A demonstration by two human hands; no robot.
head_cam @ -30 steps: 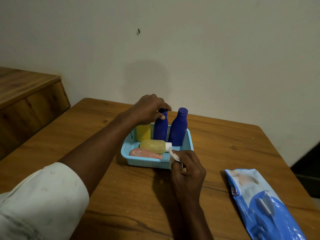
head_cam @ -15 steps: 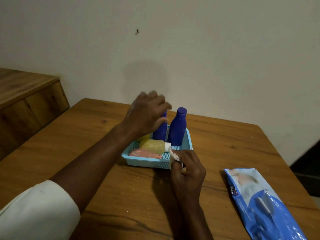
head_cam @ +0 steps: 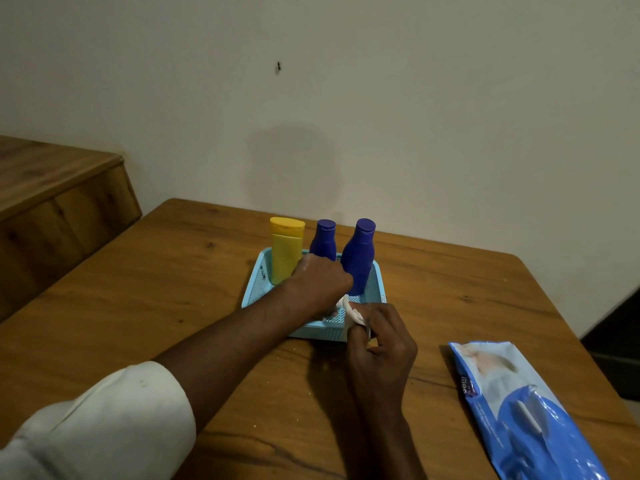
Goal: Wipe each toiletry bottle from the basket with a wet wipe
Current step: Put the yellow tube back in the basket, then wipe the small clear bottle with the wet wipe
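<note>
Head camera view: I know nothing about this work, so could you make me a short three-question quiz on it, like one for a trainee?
1. True or false: the yellow bottle lies on its side.
2. What does the right hand pinch? A) a wet wipe B) a sponge C) a bottle cap
3. Fill in: ___ blue bottles stand upright in the basket.
Key: 1 false, the yellow bottle stands upright in the basket. 2 A, the wet wipe. 3 two.

Left hand lowered; right hand curled
</note>
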